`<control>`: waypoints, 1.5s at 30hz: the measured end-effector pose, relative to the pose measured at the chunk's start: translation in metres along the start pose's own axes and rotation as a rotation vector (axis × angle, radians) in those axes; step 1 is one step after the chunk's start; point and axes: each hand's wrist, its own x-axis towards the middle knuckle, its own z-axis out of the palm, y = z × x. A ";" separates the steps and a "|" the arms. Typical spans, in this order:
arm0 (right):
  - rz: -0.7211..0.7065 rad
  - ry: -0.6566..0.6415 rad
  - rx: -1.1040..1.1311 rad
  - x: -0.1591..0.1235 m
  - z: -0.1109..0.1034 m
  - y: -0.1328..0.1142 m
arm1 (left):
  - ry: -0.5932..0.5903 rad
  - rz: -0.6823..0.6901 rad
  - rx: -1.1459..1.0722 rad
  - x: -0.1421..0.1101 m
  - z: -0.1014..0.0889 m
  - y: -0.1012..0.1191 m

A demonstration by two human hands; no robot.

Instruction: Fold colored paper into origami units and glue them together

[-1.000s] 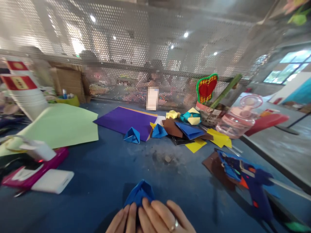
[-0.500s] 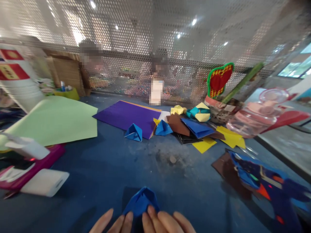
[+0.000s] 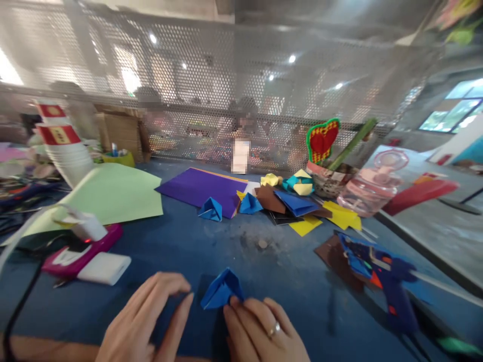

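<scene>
A small folded blue paper piece (image 3: 221,292) lies on the blue table top (image 3: 196,246) near its front edge. My right hand (image 3: 262,334), with a ring on one finger, presses its fingertips on the near edge of that piece, fingers held together. My left hand (image 3: 145,322) lies to the left of the piece, fingers bent and slightly apart, holding nothing; its fingertips are just short of the paper.
Two more folded blue pieces (image 3: 211,209) lie by a purple sheet (image 3: 202,186), beside brown, blue and yellow papers (image 3: 302,211). A blue glue gun (image 3: 381,271) lies right, a light green sheet (image 3: 109,193) and a pink-and-white device (image 3: 88,249) left. A perforated screen (image 3: 241,90) closes the back.
My left hand has come off the blue piece and moved left. The right hand stays on it. The view has tilted down, showing more of both hands.
</scene>
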 end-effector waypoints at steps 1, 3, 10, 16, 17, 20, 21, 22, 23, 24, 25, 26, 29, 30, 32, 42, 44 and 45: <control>-0.005 0.014 0.013 0.001 0.000 0.001 | -0.080 -0.020 -0.039 0.008 0.001 0.000; -0.009 0.016 0.042 0.002 0.000 0.001 | -0.243 -0.051 -0.120 0.025 0.006 0.002; 0.089 -0.078 0.218 0.004 -0.010 0.001 | -0.729 0.027 -0.332 0.076 0.027 0.003; 0.215 -0.207 0.280 0.011 -0.018 0.003 | -0.715 -0.028 -0.229 0.078 0.029 0.006; 0.244 -0.220 0.275 0.013 -0.018 0.004 | -0.713 -0.031 -0.251 0.076 0.027 0.008; 0.312 -0.288 0.242 0.018 -0.019 0.006 | -0.706 -0.016 -0.333 0.069 0.020 0.016; 0.321 -0.323 0.230 0.020 -0.020 0.007 | -0.704 -0.011 -0.356 0.067 0.017 0.017; 0.324 -0.361 0.222 0.022 -0.022 0.007 | -0.701 -0.011 -0.375 0.065 0.015 0.019; 0.323 -0.396 0.216 0.024 -0.023 0.008 | -0.698 -0.015 -0.389 0.063 0.013 0.019; 0.317 -0.426 0.211 0.026 -0.024 0.008 | -0.693 -0.022 -0.401 0.061 0.012 0.020; 0.309 -0.450 0.206 0.028 -0.025 0.007 | -0.691 -0.032 -0.410 0.060 0.011 0.020; 0.302 -0.468 0.200 0.029 -0.025 0.007 | -0.693 -0.042 -0.420 0.058 0.010 0.019; 0.320 -0.493 0.185 0.030 -0.024 0.007 | -0.691 -0.057 -0.444 0.054 0.009 0.019; 0.337 -0.491 0.191 0.030 -0.024 0.007 | -0.684 -0.055 -0.449 0.052 0.009 0.019; 0.372 -0.473 0.226 0.030 -0.023 0.007 | -0.674 -0.051 -0.449 0.050 0.008 0.018; 0.467 -0.430 0.324 0.030 -0.024 0.005 | -0.689 0.010 -0.419 0.044 0.009 0.014; 0.480 -0.415 0.341 0.030 -0.021 0.003 | -0.688 0.021 -0.425 0.043 0.009 0.013; 0.487 -0.404 0.349 0.030 -0.020 0.002 | -0.687 0.025 -0.430 0.042 0.009 0.012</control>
